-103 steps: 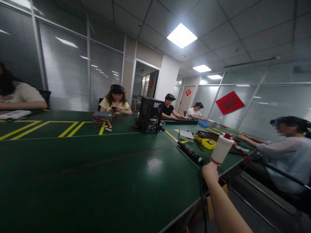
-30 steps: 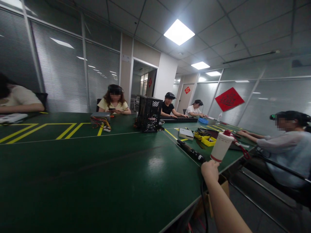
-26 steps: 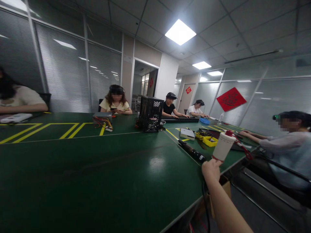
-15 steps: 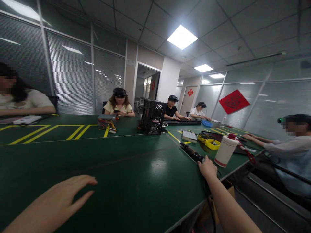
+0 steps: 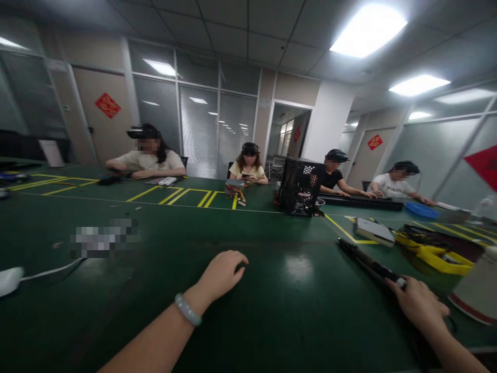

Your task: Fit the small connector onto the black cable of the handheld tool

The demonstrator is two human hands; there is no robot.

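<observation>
My right hand (image 5: 421, 305) is wrapped around the rear end of a long black electric screwdriver (image 5: 367, 267). The tool lies low over the green table, its narrow tip pointing away to the left. My left hand (image 5: 222, 272), with a pale bangle on the wrist, is over the table's middle. Its fingers are loosely bent, the thumb is apart from them, and nothing shows between them. Beyond the hands stands a black computer case (image 5: 301, 186) with a perforated panel. Just right of my right hand is a white cup (image 5: 477, 285), cut off by the view's edge.
Yellow trays (image 5: 446, 260) with small parts and a flat silver box (image 5: 375, 231) lie right. A power supply with loose cables (image 5: 235, 187) sits left of the case. Several people sit across the table. A blue basket (image 5: 422, 209) is far right; a white corded device (image 5: 10, 281) lies left.
My view has turned left, so the table's contents appear farther right. My left hand has moved farther out over the table. The right hand remains on the screwdriver.
</observation>
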